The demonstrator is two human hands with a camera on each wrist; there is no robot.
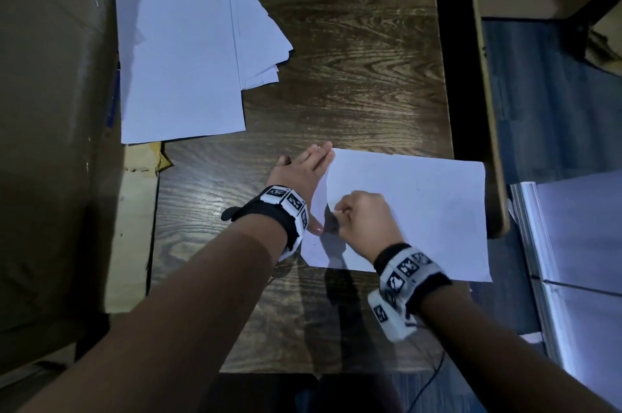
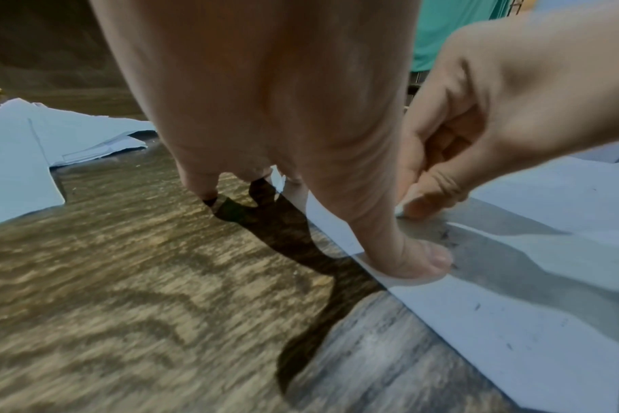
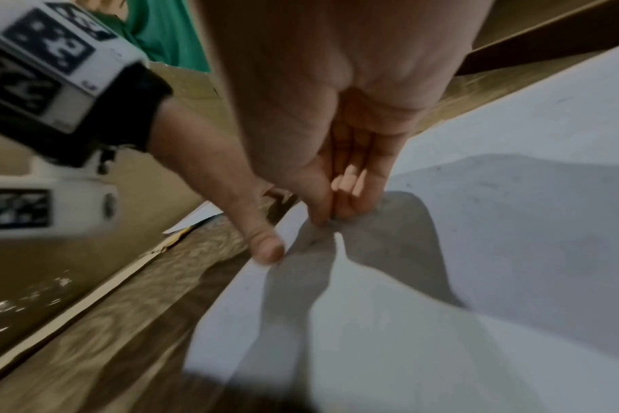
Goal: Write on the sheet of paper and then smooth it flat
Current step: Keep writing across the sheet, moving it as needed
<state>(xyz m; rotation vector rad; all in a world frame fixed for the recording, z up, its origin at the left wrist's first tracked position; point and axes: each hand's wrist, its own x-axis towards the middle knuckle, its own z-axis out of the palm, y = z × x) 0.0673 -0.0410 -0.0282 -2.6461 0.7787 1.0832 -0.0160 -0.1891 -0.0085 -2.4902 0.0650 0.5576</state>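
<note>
Curled right hand (image 1: 365, 220) on smooth sheet (image 1: 437, 210)

I count one sheet of paper (image 1: 420, 210) lying by itself near the right edge of the tabletop (image 1: 353, 59). I count one pile of papers (image 1: 188, 52) at the far left corner; I can't tell how many sheets are in it. I see two hands: one left hand (image 1: 299, 173) and one right hand (image 1: 365, 220). Each wrist has one band, so two bands.
</note>
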